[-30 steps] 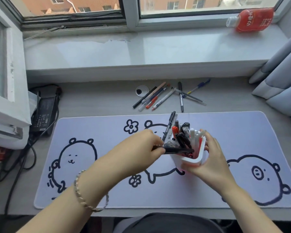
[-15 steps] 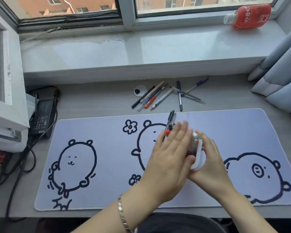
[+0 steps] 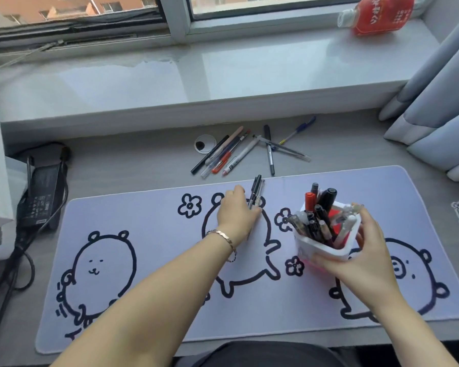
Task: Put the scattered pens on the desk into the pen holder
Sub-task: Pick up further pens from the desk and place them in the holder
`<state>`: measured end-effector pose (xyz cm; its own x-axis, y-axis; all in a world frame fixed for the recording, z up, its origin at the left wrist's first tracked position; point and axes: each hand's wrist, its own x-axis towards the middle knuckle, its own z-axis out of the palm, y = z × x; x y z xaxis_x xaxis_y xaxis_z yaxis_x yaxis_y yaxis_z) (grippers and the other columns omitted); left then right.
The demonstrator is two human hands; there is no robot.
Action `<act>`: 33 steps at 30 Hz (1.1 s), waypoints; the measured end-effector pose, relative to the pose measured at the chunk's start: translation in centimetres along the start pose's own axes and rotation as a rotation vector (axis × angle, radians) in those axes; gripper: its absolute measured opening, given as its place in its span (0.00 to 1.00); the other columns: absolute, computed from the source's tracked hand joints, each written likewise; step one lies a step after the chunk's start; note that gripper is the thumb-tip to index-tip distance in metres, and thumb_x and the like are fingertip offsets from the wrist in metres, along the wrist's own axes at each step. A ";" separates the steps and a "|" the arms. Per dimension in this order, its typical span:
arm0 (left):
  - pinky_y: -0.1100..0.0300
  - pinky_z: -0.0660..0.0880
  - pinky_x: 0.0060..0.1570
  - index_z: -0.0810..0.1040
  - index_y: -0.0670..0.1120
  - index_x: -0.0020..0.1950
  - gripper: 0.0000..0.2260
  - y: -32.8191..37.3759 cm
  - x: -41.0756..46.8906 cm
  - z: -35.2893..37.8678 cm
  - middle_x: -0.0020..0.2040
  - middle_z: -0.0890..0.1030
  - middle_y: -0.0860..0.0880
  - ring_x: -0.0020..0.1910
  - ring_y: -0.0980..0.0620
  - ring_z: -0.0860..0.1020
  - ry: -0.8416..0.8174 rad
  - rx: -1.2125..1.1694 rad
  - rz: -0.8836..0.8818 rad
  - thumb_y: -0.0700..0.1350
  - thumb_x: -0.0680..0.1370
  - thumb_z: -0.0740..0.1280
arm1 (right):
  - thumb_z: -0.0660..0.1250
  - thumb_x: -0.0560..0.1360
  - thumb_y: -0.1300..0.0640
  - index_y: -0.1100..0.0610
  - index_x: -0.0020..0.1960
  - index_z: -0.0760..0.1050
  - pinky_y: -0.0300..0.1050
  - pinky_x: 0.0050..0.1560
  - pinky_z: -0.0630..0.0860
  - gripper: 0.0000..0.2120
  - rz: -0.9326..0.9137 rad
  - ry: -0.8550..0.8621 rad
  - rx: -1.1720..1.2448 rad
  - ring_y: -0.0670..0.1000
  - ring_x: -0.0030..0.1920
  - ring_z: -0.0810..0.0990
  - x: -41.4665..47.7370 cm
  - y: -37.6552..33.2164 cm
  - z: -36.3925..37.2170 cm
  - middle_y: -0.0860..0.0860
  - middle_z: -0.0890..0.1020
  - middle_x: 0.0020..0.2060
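At frame centre our left hand (image 3: 236,215) pinches two pens (image 3: 256,192); lower right, our right hand (image 3: 361,255) clasps the white pen holder (image 3: 321,247).

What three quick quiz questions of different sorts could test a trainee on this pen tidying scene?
1. True or false: the pen holder lies empty on its side.
2. Which hand grips the pen holder: A left, B right?
3. Fill in: the left hand closes on the pens lying on the desk ____.

Key: 1 false, it is upright and full of pens; 2 B, right hand; 3 mat.
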<state>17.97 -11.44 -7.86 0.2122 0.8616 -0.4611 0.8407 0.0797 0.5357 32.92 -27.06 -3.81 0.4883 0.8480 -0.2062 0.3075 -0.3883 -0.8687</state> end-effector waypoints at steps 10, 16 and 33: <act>0.52 0.73 0.41 0.68 0.39 0.59 0.10 -1.3 -1.3 -2.0 0.51 0.76 0.41 0.47 0.44 0.77 -0.233 -0.046 -0.065 0.41 0.81 0.55 | 0.83 0.53 0.55 0.49 0.67 0.65 0.22 0.50 0.65 0.46 0.017 -0.051 -0.005 0.36 0.57 0.70 -0.4 -0.9 1.0 0.42 0.71 0.58; 0.58 0.80 0.43 0.70 0.49 0.52 0.08 0.3 -7.0 -9.6 0.42 0.81 0.49 0.35 0.54 0.76 -0.044 -1.126 0.172 0.36 0.80 0.57 | 0.74 0.45 0.42 0.34 0.59 0.63 0.33 0.52 0.70 0.44 0.023 -0.109 0.054 0.28 0.55 0.69 -0.9 -2.8 2.3 0.28 0.67 0.54; 0.70 0.74 0.54 0.63 0.62 0.56 0.21 2.5 -12.0 -5.7 0.46 0.81 0.52 0.55 0.57 0.80 -0.085 -0.763 0.535 0.34 0.79 0.60 | 0.79 0.54 0.58 0.44 0.66 0.64 0.22 0.52 0.67 0.45 -0.176 -0.227 0.009 0.37 0.61 0.68 -2.5 -3.9 5.4 0.40 0.72 0.59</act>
<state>14.67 -18.71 3.01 0.5372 0.8418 -0.0533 0.0726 0.0168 0.9972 26.12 -25.71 -2.28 0.2319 0.9617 -0.1463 0.3637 -0.2252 -0.9039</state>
